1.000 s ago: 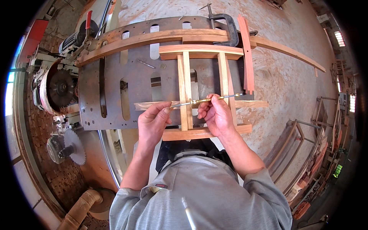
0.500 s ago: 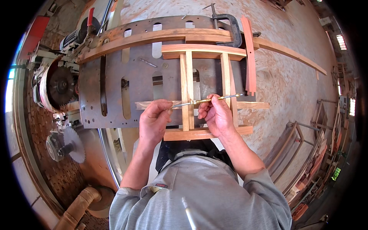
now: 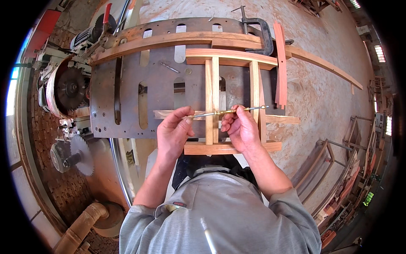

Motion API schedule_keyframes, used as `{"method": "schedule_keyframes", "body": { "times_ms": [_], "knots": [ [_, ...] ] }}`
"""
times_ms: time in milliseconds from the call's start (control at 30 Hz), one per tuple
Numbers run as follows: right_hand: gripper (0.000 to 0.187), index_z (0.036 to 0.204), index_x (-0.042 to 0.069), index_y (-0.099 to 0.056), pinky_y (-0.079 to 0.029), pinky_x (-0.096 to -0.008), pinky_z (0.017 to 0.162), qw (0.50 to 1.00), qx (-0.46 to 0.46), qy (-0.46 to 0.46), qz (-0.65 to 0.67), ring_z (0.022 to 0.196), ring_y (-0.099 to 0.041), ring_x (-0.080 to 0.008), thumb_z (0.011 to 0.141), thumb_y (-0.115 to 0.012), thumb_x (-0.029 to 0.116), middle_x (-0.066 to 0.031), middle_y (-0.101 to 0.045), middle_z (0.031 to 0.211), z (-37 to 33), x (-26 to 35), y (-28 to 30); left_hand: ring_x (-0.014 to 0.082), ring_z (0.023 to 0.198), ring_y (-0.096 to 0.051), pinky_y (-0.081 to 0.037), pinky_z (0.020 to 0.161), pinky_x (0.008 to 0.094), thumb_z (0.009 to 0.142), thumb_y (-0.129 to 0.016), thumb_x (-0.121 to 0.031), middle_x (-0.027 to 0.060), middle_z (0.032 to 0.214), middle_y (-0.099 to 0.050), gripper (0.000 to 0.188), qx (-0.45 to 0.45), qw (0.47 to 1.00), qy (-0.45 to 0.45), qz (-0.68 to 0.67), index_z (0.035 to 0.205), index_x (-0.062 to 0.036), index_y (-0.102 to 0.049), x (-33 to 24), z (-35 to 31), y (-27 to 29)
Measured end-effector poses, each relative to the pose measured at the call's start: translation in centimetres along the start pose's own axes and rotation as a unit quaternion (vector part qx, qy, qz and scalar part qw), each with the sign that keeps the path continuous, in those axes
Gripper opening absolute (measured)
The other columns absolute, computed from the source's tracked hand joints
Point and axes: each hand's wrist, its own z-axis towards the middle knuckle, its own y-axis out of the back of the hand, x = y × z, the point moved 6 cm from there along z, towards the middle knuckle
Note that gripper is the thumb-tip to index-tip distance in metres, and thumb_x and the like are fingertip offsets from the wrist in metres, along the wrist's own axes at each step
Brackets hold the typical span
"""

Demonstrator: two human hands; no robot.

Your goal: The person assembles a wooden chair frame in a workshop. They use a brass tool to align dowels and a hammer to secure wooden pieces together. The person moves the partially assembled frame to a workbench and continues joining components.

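Note:
In front of me I hold a thin rod (image 3: 207, 114) with silver sections and brass-coloured fittings, nearly level and slightly higher at its right end. My left hand (image 3: 174, 133) pinches its left end between thumb and fingers. Farther along, my right hand (image 3: 243, 132) is closed on the rod, which sticks out past it to a small tip. Both hands are above a wooden frame (image 3: 232, 148) of two rails joined by upright crosspieces. The frame lies on a dark metal table (image 3: 160, 93) with long slots. A small drill bit (image 3: 170, 67) lies on that table.
A black C-clamp (image 3: 265, 36) grips a long wooden strip (image 3: 169, 41) along the far side. A reddish notched board (image 3: 280, 63) lies at the frame's right. Circular saw blades (image 3: 81, 154) and a motor (image 3: 82, 39) stand on the left. Wooden frames (image 3: 315, 163) lean at right.
The table and frame have shifted slightly to the right in the view. Both hands keep almost the same grip on the rod.

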Motion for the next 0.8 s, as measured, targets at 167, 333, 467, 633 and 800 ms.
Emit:
{"method": "schedule_keyframes", "body": {
  "times_ms": [167,333,467,633,800],
  "knots": [
    [0.020,0.099,0.009,-0.056,-0.053,-0.0308,0.060,1.000,0.004,0.009,-0.003,0.072,-0.065,-0.0198,0.100,-0.048,0.027,-0.0103,-0.065,0.083,-0.1,0.0,-0.2,0.0064,0.058,-0.055,-0.037,0.045,0.0169,0.091,-0.061,-0.004,0.0053,0.089,-0.065,0.020,-0.011,0.995,0.075,0.058,0.111,-0.0007,-0.062,0.3,0.2,0.9],
    [0.020,0.098,0.008,-0.056,-0.053,-0.0306,0.059,1.000,0.007,0.010,-0.005,0.072,-0.065,-0.0195,0.100,-0.048,0.027,-0.0102,-0.064,0.082,-0.1,-0.2,-0.2,0.0064,0.056,-0.054,-0.035,0.042,0.0170,0.091,-0.062,-0.009,0.0049,0.086,-0.065,0.020,0.010,0.996,0.012,0.083,0.110,-0.0011,-0.062,0.5,-0.1,1.3],
    [0.020,0.098,0.008,-0.056,-0.053,-0.0307,0.059,1.000,0.003,0.008,-0.005,0.071,-0.064,-0.0194,0.099,-0.049,0.027,-0.0102,-0.064,0.082,-0.1,-0.5,-0.2,0.0060,0.054,-0.052,-0.033,0.042,0.0170,0.093,-0.061,-0.014,0.0037,0.084,-0.063,0.019,-0.025,0.999,0.037,-0.002,0.108,-0.0020,-0.063,-1.1,-0.7,0.0],
    [0.020,0.098,0.009,-0.056,-0.053,-0.0312,0.060,1.000,-0.002,0.005,-0.012,0.070,-0.064,-0.0194,0.099,-0.050,0.027,-0.0102,-0.064,0.082,-0.2,-0.8,-0.4,0.0045,0.053,-0.048,-0.034,0.043,0.0179,0.095,-0.058,-0.017,0.0025,0.082,-0.061,0.025,0.021,0.989,0.067,0.127,0.113,-0.0008,-0.060,0.4,-0.2,1.3],
    [0.020,0.099,0.009,-0.056,-0.053,-0.0310,0.061,1.000,0.005,0.002,-0.011,0.071,-0.064,-0.0195,0.099,-0.050,0.028,-0.0101,-0.064,0.082,-0.1,-1.2,-0.3,0.0042,0.055,-0.049,-0.036,0.047,0.0177,0.094,-0.058,-0.013,0.0032,0.085,-0.063,0.022,-0.006,0.998,-0.003,0.063,0.112,0.0004,-0.060,-0.9,-1.0,0.6]
  ]
}}
